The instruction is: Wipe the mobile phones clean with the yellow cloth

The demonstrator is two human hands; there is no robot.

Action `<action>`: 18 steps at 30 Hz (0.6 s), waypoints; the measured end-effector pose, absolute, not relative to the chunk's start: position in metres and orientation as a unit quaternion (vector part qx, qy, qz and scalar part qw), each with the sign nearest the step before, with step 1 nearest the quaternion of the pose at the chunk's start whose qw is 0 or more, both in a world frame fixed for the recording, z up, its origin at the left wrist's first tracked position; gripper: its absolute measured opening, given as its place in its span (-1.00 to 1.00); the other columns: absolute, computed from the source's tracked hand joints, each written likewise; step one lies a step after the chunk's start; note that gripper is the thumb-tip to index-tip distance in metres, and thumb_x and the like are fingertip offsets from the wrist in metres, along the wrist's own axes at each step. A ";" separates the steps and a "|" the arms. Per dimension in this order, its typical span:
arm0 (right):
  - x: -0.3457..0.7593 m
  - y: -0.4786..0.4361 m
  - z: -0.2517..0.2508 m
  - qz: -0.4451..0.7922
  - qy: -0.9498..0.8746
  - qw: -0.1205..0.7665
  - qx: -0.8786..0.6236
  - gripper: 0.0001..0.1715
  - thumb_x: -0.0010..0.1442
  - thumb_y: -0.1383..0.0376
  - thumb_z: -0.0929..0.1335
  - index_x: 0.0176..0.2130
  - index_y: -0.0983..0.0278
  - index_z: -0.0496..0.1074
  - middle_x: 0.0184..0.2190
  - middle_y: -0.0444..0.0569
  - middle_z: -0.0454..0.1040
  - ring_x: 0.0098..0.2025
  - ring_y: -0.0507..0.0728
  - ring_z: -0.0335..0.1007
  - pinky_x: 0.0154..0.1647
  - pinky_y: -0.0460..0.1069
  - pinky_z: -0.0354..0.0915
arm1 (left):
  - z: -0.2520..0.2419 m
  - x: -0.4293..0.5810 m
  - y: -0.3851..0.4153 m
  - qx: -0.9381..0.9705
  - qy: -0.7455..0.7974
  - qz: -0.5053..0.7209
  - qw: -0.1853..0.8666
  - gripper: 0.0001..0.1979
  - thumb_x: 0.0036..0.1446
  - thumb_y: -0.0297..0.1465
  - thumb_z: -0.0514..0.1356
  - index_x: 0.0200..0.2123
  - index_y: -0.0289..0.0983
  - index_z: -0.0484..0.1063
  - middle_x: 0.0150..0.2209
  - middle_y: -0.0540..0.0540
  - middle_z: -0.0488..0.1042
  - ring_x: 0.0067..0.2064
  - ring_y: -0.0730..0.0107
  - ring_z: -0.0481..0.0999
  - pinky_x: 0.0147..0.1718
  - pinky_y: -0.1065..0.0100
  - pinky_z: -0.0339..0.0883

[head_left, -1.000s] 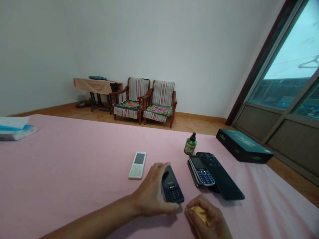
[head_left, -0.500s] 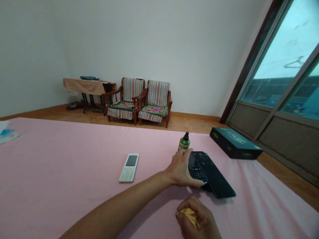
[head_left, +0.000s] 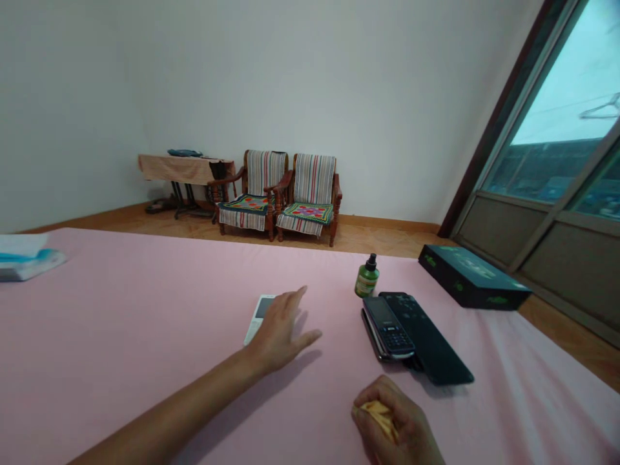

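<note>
A white keypad phone (head_left: 253,328) lies on the pink cloth, partly covered from view by my left hand (head_left: 278,332). That hand is open, thumb and fingers spread, with nothing in it. My right hand (head_left: 397,420), at the bottom right of centre, is closed around a crumpled yellow cloth (head_left: 381,416). Beyond it a dark keypad phone (head_left: 390,328) rests on top of another dark device, beside and against a long black flat object (head_left: 433,342). A green bottle with a black cap (head_left: 367,279) stands upright just behind them.
The pink-covered surface (head_left: 145,310) fills the foreground. A black box (head_left: 472,278) lies at its back right, a white and blue packet (head_left: 29,261) at the far left. Two wooden chairs (head_left: 310,210) and a cloth-covered table (head_left: 181,169) stand by the wall.
My left hand has left the dark phone and moved left to the white phone, its fingers spread. My right hand still holds the yellow cloth. The view has shifted slightly left.
</note>
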State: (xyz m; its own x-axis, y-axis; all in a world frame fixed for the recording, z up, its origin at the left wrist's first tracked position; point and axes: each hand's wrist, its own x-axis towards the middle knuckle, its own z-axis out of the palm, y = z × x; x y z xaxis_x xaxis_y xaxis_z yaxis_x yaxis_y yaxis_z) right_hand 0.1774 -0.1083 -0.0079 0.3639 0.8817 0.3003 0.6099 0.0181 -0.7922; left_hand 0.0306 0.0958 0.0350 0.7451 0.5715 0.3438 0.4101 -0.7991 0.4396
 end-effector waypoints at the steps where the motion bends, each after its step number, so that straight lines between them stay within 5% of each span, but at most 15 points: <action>1: 0.178 -0.108 -0.008 0.147 -0.547 0.456 -0.686 -0.84 0.13 0.30 0.32 -0.46 0.26 0.44 -0.51 -0.09 0.40 -0.50 0.06 0.36 -0.49 -0.11 0.24 | 0.035 0.018 0.104 0.916 0.296 0.224 0.154 -0.20 0.09 -0.20 0.25 0.30 -0.33 0.00 0.16 -0.36 0.26 0.18 -0.12 0.22 0.15 -0.04 0.10; 7: 0.176 -0.108 -0.009 0.145 -0.542 0.453 -0.693 -0.79 0.16 0.24 0.32 -0.47 0.25 0.43 -0.53 -0.10 0.38 -0.52 0.06 0.33 -0.53 -0.10 0.21 | 0.033 -0.021 0.127 0.892 0.418 0.141 0.102 -0.02 -0.01 -0.01 0.24 0.34 -0.35 -0.06 -0.03 -0.35 0.40 -0.02 -0.18 0.43 -0.06 0.02 0.30; 18: 0.178 -0.109 -0.013 0.140 -0.548 0.445 -0.694 -0.77 0.18 0.22 0.31 -0.44 0.26 0.44 -0.51 -0.08 0.40 -0.51 0.06 0.34 -0.52 -0.11 0.24 | 0.033 -0.014 0.087 0.904 0.395 0.100 0.130 -0.05 0.00 -0.24 0.22 0.37 -0.33 -0.19 0.03 -0.30 0.43 -0.06 -0.05 0.52 -0.10 0.16 0.36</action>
